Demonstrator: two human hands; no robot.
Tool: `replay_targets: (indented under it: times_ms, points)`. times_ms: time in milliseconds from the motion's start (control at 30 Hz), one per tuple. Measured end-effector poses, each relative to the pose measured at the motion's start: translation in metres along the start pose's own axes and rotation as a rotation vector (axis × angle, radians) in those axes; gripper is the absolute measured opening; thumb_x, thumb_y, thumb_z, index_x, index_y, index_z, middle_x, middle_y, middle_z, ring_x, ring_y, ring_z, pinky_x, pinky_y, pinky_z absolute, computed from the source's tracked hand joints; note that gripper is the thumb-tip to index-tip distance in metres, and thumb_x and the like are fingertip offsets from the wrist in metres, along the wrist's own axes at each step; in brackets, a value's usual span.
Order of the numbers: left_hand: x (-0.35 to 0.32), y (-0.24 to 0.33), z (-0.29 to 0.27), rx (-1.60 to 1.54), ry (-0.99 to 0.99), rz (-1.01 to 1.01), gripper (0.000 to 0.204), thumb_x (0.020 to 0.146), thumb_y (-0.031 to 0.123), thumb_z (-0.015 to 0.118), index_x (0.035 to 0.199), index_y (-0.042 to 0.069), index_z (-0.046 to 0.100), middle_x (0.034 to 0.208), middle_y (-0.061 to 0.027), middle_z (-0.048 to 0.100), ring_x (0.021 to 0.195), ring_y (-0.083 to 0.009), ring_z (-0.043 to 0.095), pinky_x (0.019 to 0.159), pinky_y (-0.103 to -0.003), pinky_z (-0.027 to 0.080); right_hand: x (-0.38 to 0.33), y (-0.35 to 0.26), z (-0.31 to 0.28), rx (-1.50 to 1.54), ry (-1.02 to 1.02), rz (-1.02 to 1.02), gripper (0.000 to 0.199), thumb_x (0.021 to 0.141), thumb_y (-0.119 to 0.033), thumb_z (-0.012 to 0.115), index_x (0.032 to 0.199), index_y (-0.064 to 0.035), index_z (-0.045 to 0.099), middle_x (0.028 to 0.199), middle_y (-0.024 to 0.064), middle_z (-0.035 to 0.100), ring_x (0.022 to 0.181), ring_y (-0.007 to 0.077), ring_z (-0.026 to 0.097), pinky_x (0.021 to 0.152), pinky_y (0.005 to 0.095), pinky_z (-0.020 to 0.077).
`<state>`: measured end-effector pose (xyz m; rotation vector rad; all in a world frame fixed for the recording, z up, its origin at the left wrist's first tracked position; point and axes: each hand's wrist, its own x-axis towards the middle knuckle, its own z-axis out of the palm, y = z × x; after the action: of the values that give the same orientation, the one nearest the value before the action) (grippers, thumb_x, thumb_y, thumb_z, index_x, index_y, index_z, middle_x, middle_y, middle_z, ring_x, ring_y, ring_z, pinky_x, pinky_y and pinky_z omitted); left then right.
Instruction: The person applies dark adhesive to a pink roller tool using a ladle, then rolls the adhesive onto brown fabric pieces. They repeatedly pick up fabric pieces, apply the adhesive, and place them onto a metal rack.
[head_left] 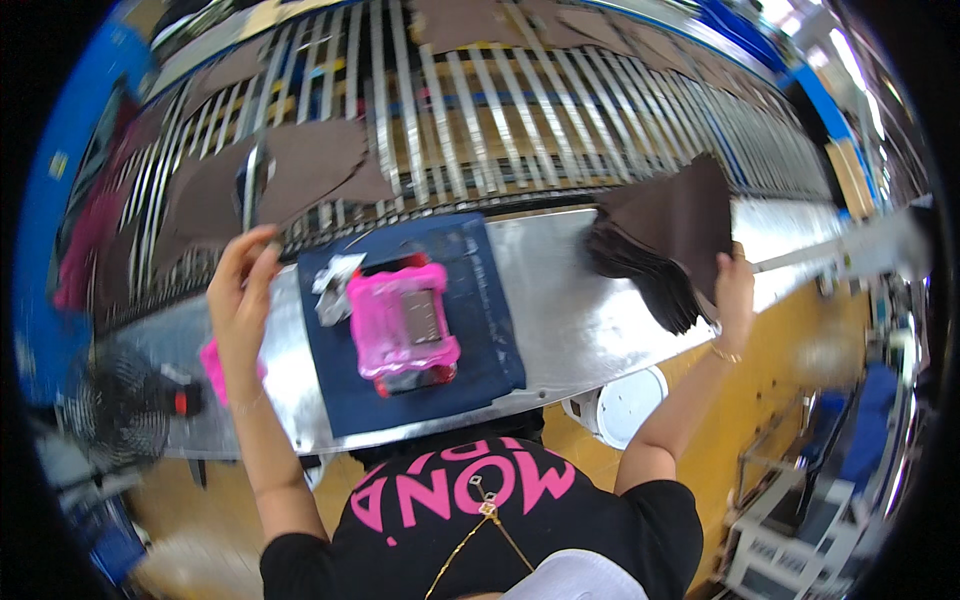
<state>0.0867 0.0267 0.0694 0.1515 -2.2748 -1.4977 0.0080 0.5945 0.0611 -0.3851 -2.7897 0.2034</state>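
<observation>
My right hand point(735, 292) grips the near right edge of a stack of dark brown, leather-like cut pieces point(675, 220). The stack's upper sheet stands tilted above the metal table, and the lower sheets fan out beneath. On the left, my left hand point(240, 285) is raised over the table's far edge with fingers apart and slightly bent, holding nothing I can see. Beyond it, brown cut pieces point(315, 165) lie on a rack of metal slats point(480, 120). Between my hands, a pink wavy-edged object point(375, 325) with a dark rectangle rests on a dark blue mat point(490, 340).
Crumpled whitish material point(335, 285) sits beside the pink object. A black fan point(115, 405) stands at the left end of the metal table point(560, 300). Below the table's front edge is a white bucket point(632, 405). A pale arm-like fixture point(860, 245) reaches in from the right.
</observation>
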Motion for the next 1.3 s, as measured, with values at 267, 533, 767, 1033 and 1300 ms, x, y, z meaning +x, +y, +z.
replay_targets:
  times_ms: [267, 533, 767, 1033, 1300]
  points:
    - [0.018, 0.026, 0.042, -0.236, -0.087, 0.178, 0.05, 0.082, 0.014, 0.07, 0.127, 0.002, 0.051, 0.125, -0.0115, 0.046, 0.104, -0.0177, 0.057, 0.074, -0.024, 0.056, -0.042, -0.171, -0.048, 1.117, 0.097, -0.371, 0.027, 0.095, -0.019, 0.055, 0.11, 0.0031, 0.053, 0.098, 0.0098, 0.059, 0.085, 0.0134, 0.051, 0.075, 0.0268, 0.0428]
    - [-0.01, 0.025, -0.048, -0.298, 0.033, -0.066, 0.022, 0.093, 0.02, 0.057, 0.1, -0.002, 0.06, 0.077, -0.012, 0.066, 0.06, -0.0143, 0.064, 0.047, -0.023, 0.05, -0.082, -0.271, -0.009, 1.197, -0.421, -0.7, 0.028, 0.086, -0.011, 0.067, 0.106, 0.0052, 0.055, 0.095, 0.0144, 0.066, 0.083, 0.0164, 0.062, 0.073, 0.0281, 0.0484]
    - [-0.038, 0.027, -0.086, -0.078, 0.202, -0.009, 0.015, 0.09, 0.012, 0.061, 0.098, -0.001, 0.063, 0.07, -0.0021, 0.06, 0.06, -0.0067, 0.057, 0.051, -0.018, 0.044, -0.106, -0.289, 0.032, 1.077, -0.433, -0.912, 0.017, 0.077, -0.015, 0.073, 0.086, -0.0011, 0.069, 0.078, 0.014, 0.068, 0.062, 0.0293, 0.063, 0.056, 0.0308, 0.0471]
    - [-0.053, 0.006, -0.07, 0.021, 0.044, -0.178, 0.014, 0.088, 0.009, 0.063, 0.096, -0.002, 0.063, 0.067, -0.0006, 0.058, 0.059, -0.0046, 0.054, 0.051, -0.017, 0.042, -0.104, -0.263, 0.011, 0.871, -0.326, -1.034, 0.018, 0.078, -0.002, 0.066, 0.095, -0.0051, 0.066, 0.076, 0.0131, 0.065, 0.064, 0.0271, 0.063, 0.059, 0.0321, 0.0474]
    - [-0.033, 0.001, -0.003, 0.345, -0.254, 0.122, 0.009, 0.075, 0.007, 0.07, 0.083, 0.002, 0.066, 0.073, -0.0055, 0.051, 0.066, -0.0173, 0.052, 0.057, -0.029, 0.042, -0.102, -0.181, 0.032, 0.708, -0.417, -0.808, 0.016, 0.079, -0.006, 0.068, 0.094, -0.0033, 0.067, 0.078, 0.0135, 0.067, 0.066, 0.0236, 0.064, 0.06, 0.0296, 0.0473]
